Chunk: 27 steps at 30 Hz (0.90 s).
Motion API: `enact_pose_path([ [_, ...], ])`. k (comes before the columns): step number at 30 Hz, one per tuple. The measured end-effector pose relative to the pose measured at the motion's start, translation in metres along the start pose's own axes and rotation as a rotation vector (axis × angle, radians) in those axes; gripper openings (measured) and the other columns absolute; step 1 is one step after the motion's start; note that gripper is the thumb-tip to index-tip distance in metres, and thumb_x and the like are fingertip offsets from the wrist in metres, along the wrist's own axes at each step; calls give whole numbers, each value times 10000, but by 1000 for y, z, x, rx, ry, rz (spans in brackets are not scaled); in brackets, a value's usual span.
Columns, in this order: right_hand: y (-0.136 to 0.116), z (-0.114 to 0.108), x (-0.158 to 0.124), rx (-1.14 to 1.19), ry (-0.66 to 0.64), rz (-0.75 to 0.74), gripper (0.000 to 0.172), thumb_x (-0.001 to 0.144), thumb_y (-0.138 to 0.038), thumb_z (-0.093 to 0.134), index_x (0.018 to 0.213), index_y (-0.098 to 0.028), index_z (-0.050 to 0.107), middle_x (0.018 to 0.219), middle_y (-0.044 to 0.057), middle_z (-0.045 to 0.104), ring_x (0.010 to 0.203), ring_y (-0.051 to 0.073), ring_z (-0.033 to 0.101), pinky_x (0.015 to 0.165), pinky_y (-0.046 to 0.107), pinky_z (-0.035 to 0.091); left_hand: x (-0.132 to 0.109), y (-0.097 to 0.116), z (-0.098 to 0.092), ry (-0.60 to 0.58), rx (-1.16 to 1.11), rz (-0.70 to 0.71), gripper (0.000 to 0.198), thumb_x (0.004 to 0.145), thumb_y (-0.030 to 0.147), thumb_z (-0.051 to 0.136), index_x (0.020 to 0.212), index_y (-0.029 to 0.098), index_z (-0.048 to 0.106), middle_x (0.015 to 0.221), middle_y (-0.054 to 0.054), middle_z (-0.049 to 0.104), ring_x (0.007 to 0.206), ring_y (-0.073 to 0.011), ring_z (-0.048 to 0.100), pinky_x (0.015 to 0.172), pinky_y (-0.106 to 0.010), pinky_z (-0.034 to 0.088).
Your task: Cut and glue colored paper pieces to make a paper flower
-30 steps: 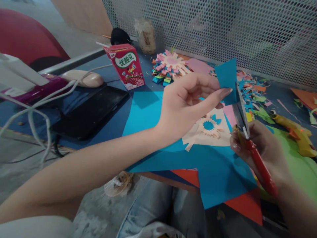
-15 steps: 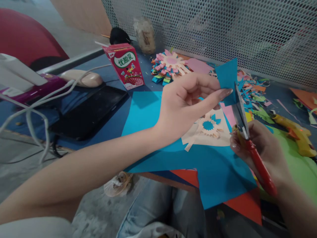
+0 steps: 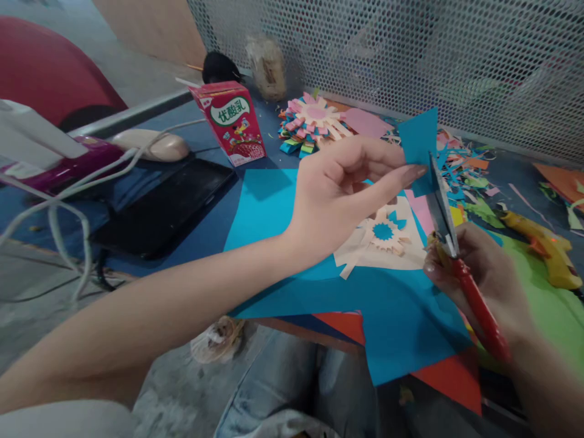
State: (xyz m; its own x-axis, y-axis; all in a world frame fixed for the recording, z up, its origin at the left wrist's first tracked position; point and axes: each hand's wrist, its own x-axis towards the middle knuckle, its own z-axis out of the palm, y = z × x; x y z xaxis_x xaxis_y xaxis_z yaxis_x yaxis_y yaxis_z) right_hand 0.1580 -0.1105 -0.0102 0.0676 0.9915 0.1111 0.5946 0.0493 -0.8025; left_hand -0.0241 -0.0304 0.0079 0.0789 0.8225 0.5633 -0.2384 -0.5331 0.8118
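Note:
Between thumb and fingers, my left hand (image 3: 337, 194) pinches a small blue paper piece (image 3: 418, 143), held up above the table. My right hand (image 3: 483, 274) grips red-handled scissors (image 3: 474, 298), whose blades point up at the right edge of that piece. Below my hands, a cut peach paper flower (image 3: 385, 234) with a blue centre lies on peach paper (image 3: 401, 258). That rests on large blue sheets (image 3: 274, 188) overhanging the table's front edge. My left hand hides part of the flower.
A red drink carton (image 3: 235, 125), a black phone (image 3: 164, 210) and white cables (image 3: 50, 201) are at the left. Fringed paper flowers (image 3: 314, 118) and scraps (image 3: 465, 167) lie by a perforated metal panel (image 3: 387, 55). A yellow glue gun (image 3: 545, 246) lies right, near green paper (image 3: 538, 292).
Almost nothing differs. The scissor blades have shifted very slightly at the blue piece's edge; both hands keep their grips and places.

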Motion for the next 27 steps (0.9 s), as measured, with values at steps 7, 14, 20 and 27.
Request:
enact_pose_path([
  [7,1,-1,-2,-42,8,-11,347,650,-440,739,721,-244,463,628,-44,535,585,126,513,508,223,395,1,-8,-3,-45,-92,94,148,727,230,723,679,166,597,589,53,649,508,-54,622,403,-131,460],
  [14,3,-1,-1,-88,27,-35,337,662,-438,729,716,-241,461,623,-41,532,571,122,513,492,214,385,3,-10,-4,-69,-73,30,137,732,230,723,683,178,606,586,47,656,476,-70,608,385,-160,436],
  [20,2,0,-1,-107,48,-36,339,654,-424,738,704,-238,460,620,-40,523,571,119,506,489,210,377,3,-6,0,-28,-197,15,165,717,76,698,633,168,590,495,86,593,372,-27,519,347,-143,423],
  [27,4,-1,-2,-88,42,-38,316,661,-431,730,728,-241,485,638,-27,550,589,131,528,458,204,364,4,-6,0,-40,-177,-14,152,755,227,696,665,168,590,534,68,598,443,-53,589,335,-134,420],
])
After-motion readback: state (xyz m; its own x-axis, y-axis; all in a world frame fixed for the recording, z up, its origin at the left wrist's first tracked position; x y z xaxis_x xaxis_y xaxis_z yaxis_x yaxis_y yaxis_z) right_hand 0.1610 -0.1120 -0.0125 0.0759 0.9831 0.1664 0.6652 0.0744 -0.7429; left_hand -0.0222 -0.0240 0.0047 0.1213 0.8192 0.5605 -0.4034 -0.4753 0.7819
